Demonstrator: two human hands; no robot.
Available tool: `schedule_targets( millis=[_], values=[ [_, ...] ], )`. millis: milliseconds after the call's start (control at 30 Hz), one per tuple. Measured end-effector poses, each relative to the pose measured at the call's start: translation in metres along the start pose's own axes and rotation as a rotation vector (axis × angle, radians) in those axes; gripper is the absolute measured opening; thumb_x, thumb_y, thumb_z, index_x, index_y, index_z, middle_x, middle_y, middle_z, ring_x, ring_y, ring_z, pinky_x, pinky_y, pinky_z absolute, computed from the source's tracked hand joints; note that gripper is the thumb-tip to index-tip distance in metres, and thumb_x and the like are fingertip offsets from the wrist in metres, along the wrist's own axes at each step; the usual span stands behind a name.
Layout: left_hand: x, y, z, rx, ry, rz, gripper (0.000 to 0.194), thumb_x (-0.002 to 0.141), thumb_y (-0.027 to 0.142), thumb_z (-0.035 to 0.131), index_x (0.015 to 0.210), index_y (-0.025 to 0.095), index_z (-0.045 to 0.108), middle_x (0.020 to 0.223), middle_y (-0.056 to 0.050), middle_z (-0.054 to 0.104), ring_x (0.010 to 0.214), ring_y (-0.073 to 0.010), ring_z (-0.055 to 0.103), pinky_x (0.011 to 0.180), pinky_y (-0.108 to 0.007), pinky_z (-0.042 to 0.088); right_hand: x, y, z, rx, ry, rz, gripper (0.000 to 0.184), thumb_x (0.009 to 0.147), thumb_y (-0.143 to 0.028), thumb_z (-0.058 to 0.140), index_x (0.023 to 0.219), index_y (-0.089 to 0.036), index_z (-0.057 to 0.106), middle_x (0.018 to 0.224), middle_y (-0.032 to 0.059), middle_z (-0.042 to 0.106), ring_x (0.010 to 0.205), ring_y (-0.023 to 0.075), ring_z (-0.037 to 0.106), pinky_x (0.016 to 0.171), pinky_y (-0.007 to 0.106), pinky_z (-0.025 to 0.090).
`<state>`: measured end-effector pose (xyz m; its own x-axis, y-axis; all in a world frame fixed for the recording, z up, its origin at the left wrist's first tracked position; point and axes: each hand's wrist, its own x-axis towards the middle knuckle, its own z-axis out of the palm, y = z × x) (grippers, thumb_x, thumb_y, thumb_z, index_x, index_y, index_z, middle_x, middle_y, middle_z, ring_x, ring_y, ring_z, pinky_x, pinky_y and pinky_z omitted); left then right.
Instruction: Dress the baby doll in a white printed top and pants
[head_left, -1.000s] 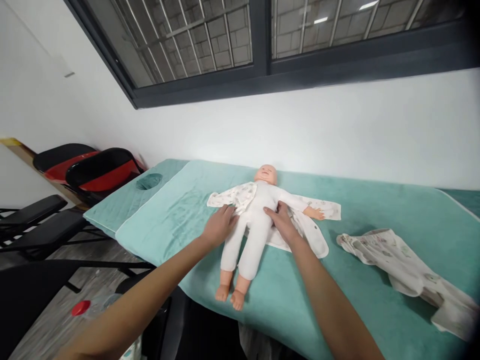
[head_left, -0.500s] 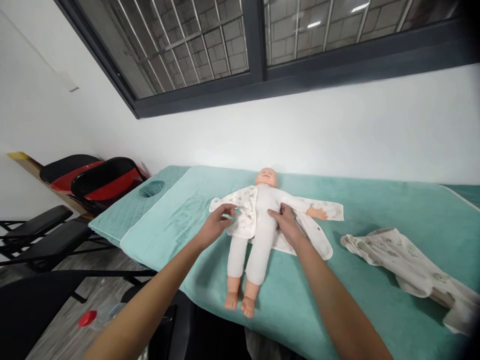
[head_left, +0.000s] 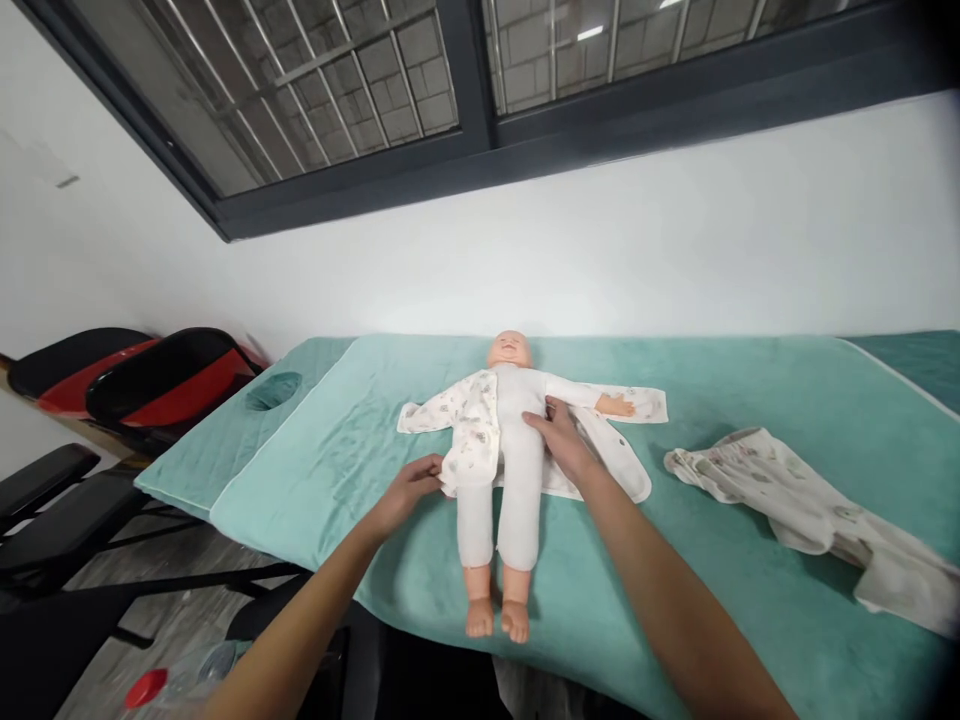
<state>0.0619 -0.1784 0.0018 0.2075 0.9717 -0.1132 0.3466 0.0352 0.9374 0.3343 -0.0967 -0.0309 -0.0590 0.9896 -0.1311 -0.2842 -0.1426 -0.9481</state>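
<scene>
White-bodied doll btwn L hand & R hand

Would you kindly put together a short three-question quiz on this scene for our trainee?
1. Multiple choice: Which part of the patterned jacket partly on the doll is the left hand at? A) collar B) cuff C) lower edge
2. True or false: The doll lies face down.
3. Fill in: The doll's visible hand lies on top of a jacket ____.
Key: 1. C; 2. False; 3. sleeve.
</scene>
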Motion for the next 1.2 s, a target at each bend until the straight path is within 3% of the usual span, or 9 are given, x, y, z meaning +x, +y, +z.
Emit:
schedule_targets(
  millis=[167, 267, 333, 433, 533, 667, 800, 967, 1200],
  values=[
    [0.044, -0.025, -0.045, 0.381, 0.412, 0.110, 0.046, 0.080, 0.030, 0.051, 0.124, 0.017, 0.054, 0.129, -0.013, 0.060, 0.121, -0.0273, 0.056, 0.101, -0.042, 0.046, 0.001, 0.001, -0.002, 0.077, -0.018, -0.002, 0.070, 0.069, -0.039, 0.077, 0.129, -0.023, 0.044, 0.130, 0.0097, 0.060, 0.115, 0.0252, 0.060, 0.093, 0.037, 0.054],
    [0.075, -0.033, -0.061, 0.649, 0.441, 0.080, 0.056, 0.078, 0.028, 0.057, 0.133, 0.019, 0.049, 0.146, -0.015, 0.048, 0.139, -0.0315, 0.038, 0.117, -0.052, 0.025, 0.003, 0.006, -0.002, 0.187, -0.005, -0.028, 0.068, 0.066, -0.034, 0.080, 0.125, -0.024, 0.048, 0.130, 0.0082, 0.059, 0.117, 0.0248, 0.059, 0.097, 0.038, 0.051],
    [0.088, -0.032, -0.067, 0.905, 0.423, 0.016, 0.053, 0.083, 0.030, 0.055, 0.134, 0.019, 0.048, 0.145, -0.015, 0.049, 0.138, -0.0336, 0.040, 0.117, -0.056, 0.018, 0.002, 0.008, 0.000, 0.252, 0.017, -0.035, 0.069, 0.064, -0.030, 0.082, 0.124, -0.024, 0.049, 0.131, 0.0079, 0.058, 0.120, 0.0245, 0.057, 0.101, 0.038, 0.049],
    [0.102, -0.021, -0.071, 1.180, 0.393, -0.030, 0.045, 0.091, 0.033, 0.046, 0.134, 0.020, 0.048, 0.136, -0.016, 0.056, 0.126, -0.0328, 0.052, 0.111, -0.054, 0.029, 0.000, 0.009, 0.006, 0.328, 0.060, -0.061, 0.069, 0.064, -0.028, 0.082, 0.124, -0.026, 0.049, 0.136, 0.0070, 0.055, 0.123, 0.0239, 0.055, 0.104, 0.039, 0.047],
    [0.112, -0.012, -0.069, 1.175, 0.502, -0.052, 0.044, 0.093, 0.038, 0.043, 0.133, 0.020, 0.047, 0.134, -0.016, 0.056, 0.119, -0.0336, 0.058, 0.103, -0.053, 0.039, -0.001, 0.011, 0.010, 0.387, 0.112, -0.104, 0.068, 0.064, -0.028, 0.082, 0.123, -0.028, 0.048, 0.138, 0.0054, 0.053, 0.124, 0.0225, 0.053, 0.105, 0.039, 0.047],
    [0.122, -0.007, -0.052, 0.916, 0.578, -0.015, 0.046, 0.091, 0.035, 0.048, 0.133, 0.016, 0.048, 0.138, -0.019, 0.053, 0.127, -0.0366, 0.052, 0.106, -0.057, 0.037, 0.001, 0.013, 0.011, 0.403, 0.075, -0.099, 0.073, 0.064, -0.028, 0.081, 0.127, -0.030, 0.044, 0.142, 0.0056, 0.049, 0.125, 0.0226, 0.052, 0.101, 0.040, 0.049],
    [0.127, 0.004, -0.021, 0.720, 0.512, 0.178, 0.044, 0.096, 0.034, 0.039, 0.136, 0.018, 0.047, 0.141, -0.012, 0.054, 0.132, -0.0270, 0.050, 0.111, -0.044, 0.039, 0.004, 0.010, 0.009, 0.354, 0.001, -0.057, 0.078, 0.063, -0.029, 0.081, 0.131, -0.029, 0.042, 0.147, 0.0069, 0.044, 0.129, 0.0236, 0.049, 0.101, 0.040, 0.049],
    [0.130, 0.026, 0.032, 0.631, 0.251, 0.295, 0.057, 0.097, 0.048, 0.038, 0.146, 0.019, 0.038, 0.159, -0.012, 0.033, 0.149, -0.0252, 0.026, 0.123, -0.046, 0.021, 0.005, 0.007, 0.007, 0.352, -0.083, -0.087, 0.075, 0.066, -0.028, 0.078, 0.132, -0.029, 0.043, 0.146, 0.0059, 0.046, 0.131, 0.0240, 0.048, 0.104, 0.040, 0.046],
    [0.110, 0.049, 0.068, 0.700, 0.230, 0.336, 0.062, 0.096, 0.051, 0.040, 0.149, 0.020, 0.034, 0.162, -0.013, 0.024, 0.152, -0.0267, 0.017, 0.122, -0.053, 0.017, 0.011, 0.011, 0.001, 0.291, -0.183, -0.114, 0.085, 0.070, -0.033, 0.077, 0.145, -0.030, 0.037, 0.155, 0.0047, 0.037, 0.135, 0.0244, 0.045, 0.108, 0.040, 0.043]
  ],
)
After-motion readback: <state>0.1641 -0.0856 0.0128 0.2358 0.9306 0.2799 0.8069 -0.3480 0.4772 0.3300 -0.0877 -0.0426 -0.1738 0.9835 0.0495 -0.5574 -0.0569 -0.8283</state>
